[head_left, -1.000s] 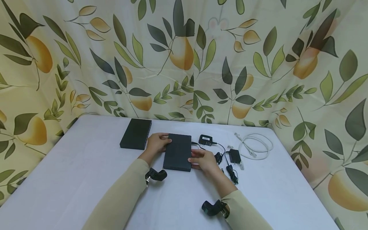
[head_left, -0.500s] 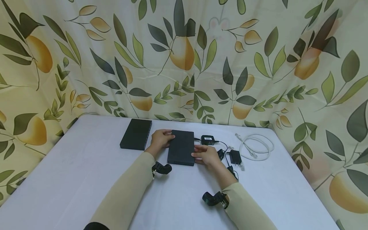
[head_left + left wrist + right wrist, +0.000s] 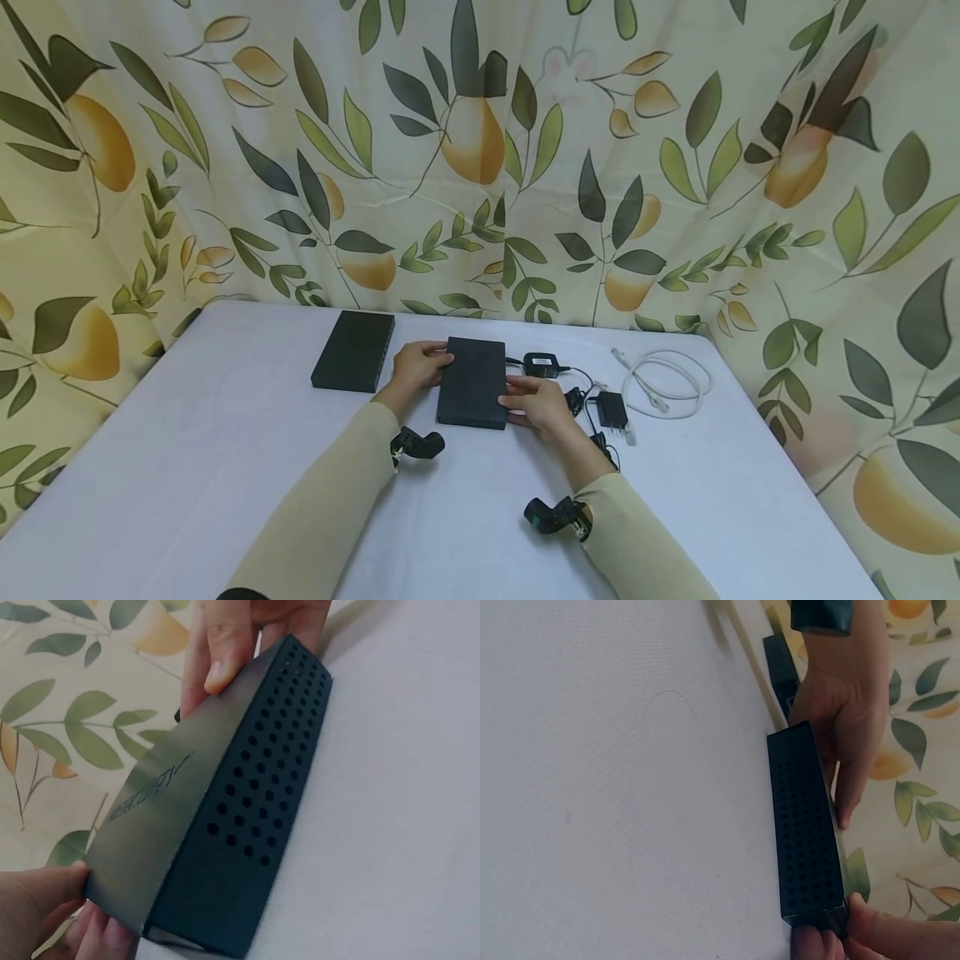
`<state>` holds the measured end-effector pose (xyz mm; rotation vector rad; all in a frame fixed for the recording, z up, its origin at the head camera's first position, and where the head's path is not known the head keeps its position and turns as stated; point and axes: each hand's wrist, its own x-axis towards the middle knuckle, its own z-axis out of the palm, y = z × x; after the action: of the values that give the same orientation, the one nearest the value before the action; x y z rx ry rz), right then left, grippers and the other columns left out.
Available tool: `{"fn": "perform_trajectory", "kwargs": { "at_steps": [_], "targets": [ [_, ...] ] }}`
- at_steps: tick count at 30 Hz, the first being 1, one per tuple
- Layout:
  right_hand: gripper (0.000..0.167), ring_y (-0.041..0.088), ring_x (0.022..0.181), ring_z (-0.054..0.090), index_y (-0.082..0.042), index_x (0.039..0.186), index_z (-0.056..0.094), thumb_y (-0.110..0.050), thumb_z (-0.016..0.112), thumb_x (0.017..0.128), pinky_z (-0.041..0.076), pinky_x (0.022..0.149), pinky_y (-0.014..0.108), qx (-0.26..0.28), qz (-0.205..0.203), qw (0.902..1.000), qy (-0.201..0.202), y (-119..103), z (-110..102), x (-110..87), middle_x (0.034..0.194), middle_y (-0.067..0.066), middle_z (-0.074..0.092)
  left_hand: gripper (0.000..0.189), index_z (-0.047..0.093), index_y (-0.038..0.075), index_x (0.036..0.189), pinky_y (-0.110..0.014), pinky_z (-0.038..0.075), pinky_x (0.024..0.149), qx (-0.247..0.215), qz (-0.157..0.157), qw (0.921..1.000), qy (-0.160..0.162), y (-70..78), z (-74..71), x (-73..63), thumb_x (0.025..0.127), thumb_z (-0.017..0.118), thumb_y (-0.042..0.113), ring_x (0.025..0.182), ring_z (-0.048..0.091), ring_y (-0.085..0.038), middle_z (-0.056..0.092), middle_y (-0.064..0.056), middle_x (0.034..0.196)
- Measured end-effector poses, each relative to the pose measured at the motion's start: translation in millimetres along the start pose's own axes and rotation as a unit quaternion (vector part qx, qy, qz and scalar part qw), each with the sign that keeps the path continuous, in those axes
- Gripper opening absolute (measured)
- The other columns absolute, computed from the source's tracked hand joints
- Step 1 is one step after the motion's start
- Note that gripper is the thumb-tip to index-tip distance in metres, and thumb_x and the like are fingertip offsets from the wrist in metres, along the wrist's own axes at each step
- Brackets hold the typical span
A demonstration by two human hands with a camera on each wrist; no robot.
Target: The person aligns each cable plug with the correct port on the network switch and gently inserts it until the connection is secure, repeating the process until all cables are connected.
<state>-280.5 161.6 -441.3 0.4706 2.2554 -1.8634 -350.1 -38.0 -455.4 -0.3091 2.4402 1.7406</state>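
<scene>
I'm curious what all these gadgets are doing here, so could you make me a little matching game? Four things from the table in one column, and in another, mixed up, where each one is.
Things
1. Box with round holes
2. Other black box
3. Adapter with a pale label
4. White cable

Places
A. Looped, farthest right of the four
B. On the table, to the left of the left hand
C. Held between both hands
D. Just beyond the right hand, farther from the person

Right pairs: 1-C, 2-B, 3-D, 4-A
</scene>
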Motion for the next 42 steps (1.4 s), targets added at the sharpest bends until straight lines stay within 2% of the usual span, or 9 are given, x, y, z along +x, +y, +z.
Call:
{"fn": "perform_trajectory", "kwargs": {
  "at_steps": [12, 20, 30, 42],
  "targets": [
    [0.048, 0.021, 0.095, 0.067, -0.003, 0.130, 0.062, 0.006, 0.072, 0.084, 0.060, 0.082, 0.039, 0.001, 0.000, 1.0000, 0.003, 3, 0, 0.8, 0.123, 0.019, 0.063, 0.040, 0.066, 0.016, 0.130, -0.029, 0.061, 0.071, 0.005, 0.029, 0.9989, -0.035, -16.9, -7.5, -37.7, 0.090, 0.072, 0.018, 0.102, 0.069, -0.024, 0.068, -0.010, 0.120],
    [0.049, 0.020, 0.094, 0.066, -0.002, 0.131, 0.061, 0.007, 0.072, 0.084, 0.060, 0.083, 0.040, 0.008, -0.002, 1.0000, 0.001, 4, -2, 0.1, 0.122, 0.019, 0.062, 0.042, 0.065, 0.013, 0.130, -0.028, 0.061, 0.068, 0.000, 0.053, 0.9974, -0.049, -30.2, -9.7, -60.3, 0.089, 0.073, 0.014, 0.097, 0.069, -0.021, 0.069, -0.010, 0.118],
    [0.049, 0.023, 0.099, 0.066, -0.002, 0.130, 0.062, 0.006, 0.073, 0.083, 0.060, 0.082, 0.039, -0.006, -0.006, 1.0000, 0.000, 0, 1, -3.4, 0.121, 0.018, 0.063, 0.039, 0.067, 0.014, 0.127, -0.027, 0.061, 0.068, -0.004, 0.069, 0.9972, -0.027, -35.2, -11.7, -66.3, 0.089, 0.073, 0.014, 0.094, 0.068, -0.018, 0.070, -0.008, 0.114],
    [0.048, 0.020, 0.095, 0.066, -0.001, 0.131, 0.060, 0.008, 0.070, 0.085, 0.060, 0.082, 0.039, -0.009, -0.014, 0.9999, -0.001, -1, 2, -5.3, 0.120, 0.019, 0.062, 0.039, 0.067, 0.013, 0.128, -0.028, 0.061, 0.069, -0.014, 0.074, 0.9966, -0.034, -36.7, -12.1, -66.1, 0.089, 0.073, 0.014, 0.094, 0.068, -0.018, 0.069, -0.008, 0.113]
  ]
}}
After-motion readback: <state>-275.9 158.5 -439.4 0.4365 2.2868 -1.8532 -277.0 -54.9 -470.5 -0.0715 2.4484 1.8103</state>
